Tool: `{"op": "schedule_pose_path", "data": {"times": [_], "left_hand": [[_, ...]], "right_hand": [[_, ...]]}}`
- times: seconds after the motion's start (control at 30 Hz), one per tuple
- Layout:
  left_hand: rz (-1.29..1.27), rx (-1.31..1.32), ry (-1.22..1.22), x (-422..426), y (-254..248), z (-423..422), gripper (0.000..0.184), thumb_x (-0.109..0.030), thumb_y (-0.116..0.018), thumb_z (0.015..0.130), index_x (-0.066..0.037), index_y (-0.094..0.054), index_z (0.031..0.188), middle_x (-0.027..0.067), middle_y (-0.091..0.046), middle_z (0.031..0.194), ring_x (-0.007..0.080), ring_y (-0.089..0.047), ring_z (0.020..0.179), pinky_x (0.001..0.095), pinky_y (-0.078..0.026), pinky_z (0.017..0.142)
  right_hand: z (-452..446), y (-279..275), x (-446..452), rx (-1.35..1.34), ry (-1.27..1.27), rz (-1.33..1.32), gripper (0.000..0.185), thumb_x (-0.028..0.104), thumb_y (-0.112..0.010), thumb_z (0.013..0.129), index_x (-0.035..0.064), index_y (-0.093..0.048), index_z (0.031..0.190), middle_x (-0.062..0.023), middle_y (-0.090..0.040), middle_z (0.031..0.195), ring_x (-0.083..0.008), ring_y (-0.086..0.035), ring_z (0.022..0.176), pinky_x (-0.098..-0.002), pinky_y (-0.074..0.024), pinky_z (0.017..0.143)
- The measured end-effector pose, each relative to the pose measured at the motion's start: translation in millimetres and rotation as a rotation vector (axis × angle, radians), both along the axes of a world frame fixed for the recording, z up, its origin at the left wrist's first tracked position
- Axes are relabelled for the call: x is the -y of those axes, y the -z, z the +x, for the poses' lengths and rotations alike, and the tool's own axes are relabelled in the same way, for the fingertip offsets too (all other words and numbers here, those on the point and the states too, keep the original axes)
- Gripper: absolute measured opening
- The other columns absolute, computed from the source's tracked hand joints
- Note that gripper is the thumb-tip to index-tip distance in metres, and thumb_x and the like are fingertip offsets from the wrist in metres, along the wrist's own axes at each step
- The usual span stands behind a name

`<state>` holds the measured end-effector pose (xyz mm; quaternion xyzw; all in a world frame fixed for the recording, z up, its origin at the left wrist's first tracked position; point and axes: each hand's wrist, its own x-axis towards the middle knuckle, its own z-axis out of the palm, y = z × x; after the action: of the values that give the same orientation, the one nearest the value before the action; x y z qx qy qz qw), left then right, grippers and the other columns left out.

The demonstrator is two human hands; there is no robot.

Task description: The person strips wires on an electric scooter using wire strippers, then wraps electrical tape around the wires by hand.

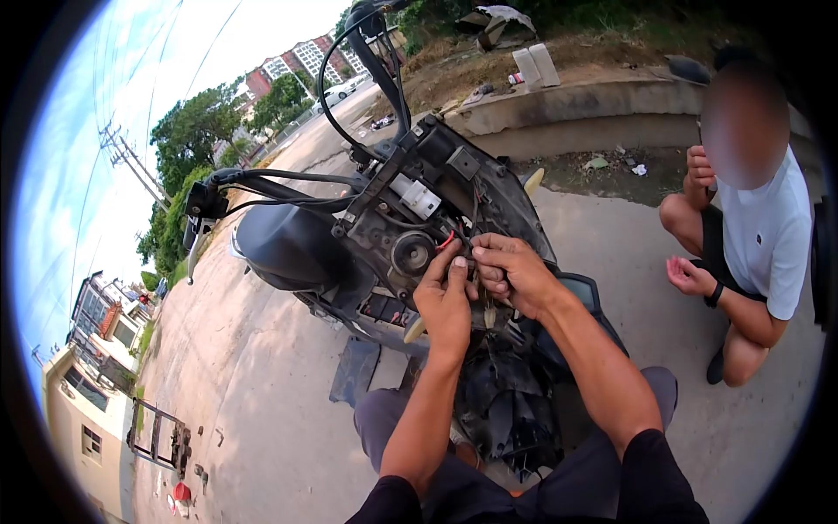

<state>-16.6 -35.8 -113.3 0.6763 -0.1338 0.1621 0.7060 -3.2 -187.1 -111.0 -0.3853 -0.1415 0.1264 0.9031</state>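
The stripped front of a scooter (353, 229) stands before me, its wiring exposed. My left hand (445, 301) is closed, with thumb and index finger pinching a red wire (446, 239) that shows just above the fingertips. Close beside it, my right hand (517, 272) is also closed in a pinch; what lies between those fingertips is too small to make out. A round black horn (412, 252) sits just left of my left fingertips. Above both hands is a white plastic part (416, 197). Pale connectors (490, 314) hang below my right hand.
At the right a person (751, 227) in a white shirt squats near the scooter. Behind runs a low concrete curb (594, 113) with white blocks (535, 67) on it. A dark panel (355, 370) lies on the ground; a metal frame (161, 437) lies farther left.
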Motion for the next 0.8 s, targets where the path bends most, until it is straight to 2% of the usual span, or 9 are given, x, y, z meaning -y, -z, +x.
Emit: {"op": "schedule_pose_path", "data": {"times": [0.03, 0.13, 0.33, 0.43, 0.6, 0.7, 0.73, 0.77, 0.8], "left_hand": [[-0.036, -0.007, -0.012, 0.2, 0.6, 1.8, 0.040, -0.010, -0.062, 0.112, 0.005, -0.061, 0.149, 0.0067, -0.071, 0.107, 0.0055, -0.055, 0.068, 0.0230, -0.046, 0.061], [-0.192, -0.076, 0.009, 6.7, -5.8, -7.7, 0.040, -0.013, -0.066, 0.111, 0.004, -0.063, 0.147, 0.0027, -0.068, 0.091, 0.0068, -0.057, 0.066, 0.0232, -0.044, 0.058], [-0.477, -0.100, 0.026, 22.2, -11.4, -16.7, 0.039, -0.017, -0.071, 0.109, 0.003, -0.065, 0.142, 0.0012, -0.064, 0.079, 0.0084, -0.058, 0.061, 0.0234, -0.038, 0.052], [-0.505, -0.126, -0.037, 28.3, -11.6, -13.9, 0.038, -0.014, -0.071, 0.108, 0.004, -0.065, 0.141, 0.0012, -0.065, 0.079, 0.0084, -0.059, 0.062, 0.0233, -0.038, 0.051], [-0.569, -0.097, 0.006, 28.8, -6.0, -11.0, 0.035, -0.008, -0.071, 0.106, 0.003, -0.063, 0.139, 0.0026, -0.067, 0.087, 0.0074, -0.057, 0.064, 0.0223, -0.039, 0.050], [-0.595, -0.085, -0.013, 29.4, -8.9, -13.2, 0.036, -0.003, -0.071, 0.104, 0.002, -0.062, 0.138, 0.0037, -0.068, 0.092, 0.0069, -0.055, 0.065, 0.0215, -0.039, 0.051], [-0.598, -0.080, -0.028, 30.4, -10.0, -14.5, 0.036, -0.002, -0.071, 0.103, 0.002, -0.061, 0.138, 0.0041, -0.068, 0.094, 0.0067, -0.055, 0.065, 0.0212, -0.039, 0.051], [-0.549, 0.035, -0.032, 31.6, -10.0, -16.1, 0.038, 0.000, -0.073, 0.102, 0.003, -0.063, 0.138, 0.0051, -0.071, 0.100, 0.0067, -0.060, 0.071, 0.0194, -0.046, 0.059], [-0.454, 0.087, -0.073, 33.9, -10.9, -14.2, 0.037, 0.000, -0.074, 0.101, 0.003, -0.065, 0.137, 0.0053, -0.072, 0.101, 0.0068, -0.062, 0.074, 0.0195, -0.047, 0.060]], "right_hand": [[1.4, 0.7, 0.3, 0.015, 0.005, -0.012, 0.015, 0.013, -0.061, 0.110, 0.0031, -0.061, 0.122, 0.0071, -0.046, 0.071, -0.0037, -0.039, 0.055, -0.0235, -0.0286, 0.049], [4.1, 4.3, 1.2, 0.049, 0.035, -0.070, 0.016, 0.014, -0.062, 0.110, 0.0040, -0.061, 0.123, 0.0075, -0.046, 0.071, -0.0034, -0.039, 0.056, -0.0229, -0.0299, 0.049], [2.5, 2.2, 2.4, 0.108, 0.125, -0.222, 0.018, 0.015, -0.064, 0.109, 0.0046, -0.061, 0.123, 0.0086, -0.046, 0.070, -0.0023, -0.040, 0.059, -0.0226, -0.0307, 0.051], [2.6, 4.7, 2.0, 0.162, 0.158, -0.287, 0.020, 0.015, -0.066, 0.108, 0.0039, -0.061, 0.123, 0.0084, -0.048, 0.071, -0.0025, -0.042, 0.059, -0.0234, -0.0314, 0.051], [-3.7, 2.9, 0.4, 0.267, 0.222, -0.338, 0.021, 0.014, -0.070, 0.106, 0.0012, -0.063, 0.121, 0.0061, -0.059, 0.076, -0.0018, -0.050, 0.065, -0.0243, -0.0376, 0.054], [1.7, 10.7, -2.5, 0.416, 0.397, -0.544, 0.028, 0.016, -0.073, 0.102, -0.0028, -0.066, 0.122, -0.0009, -0.069, 0.077, -0.0091, -0.063, 0.069, -0.0302, -0.0503, 0.066], [-0.5, 10.0, -4.0, 0.433, 0.463, -0.572, 0.029, 0.017, -0.073, 0.102, -0.0026, -0.066, 0.121, -0.0021, -0.070, 0.077, -0.0095, -0.063, 0.069, -0.0305, -0.0504, 0.066], [-3.8, 8.6, -7.2, 0.449, 0.529, -0.600, 0.029, 0.018, -0.074, 0.101, -0.0023, -0.067, 0.120, -0.0032, -0.070, 0.076, -0.0099, -0.064, 0.069, -0.0309, -0.0505, 0.067], [-7.2, 4.9, -8.1, 0.465, 0.595, -0.628, 0.029, 0.019, -0.074, 0.101, -0.0021, -0.068, 0.120, -0.0044, -0.070, 0.075, -0.0104, -0.064, 0.068, -0.0312, -0.0505, 0.068]]}}
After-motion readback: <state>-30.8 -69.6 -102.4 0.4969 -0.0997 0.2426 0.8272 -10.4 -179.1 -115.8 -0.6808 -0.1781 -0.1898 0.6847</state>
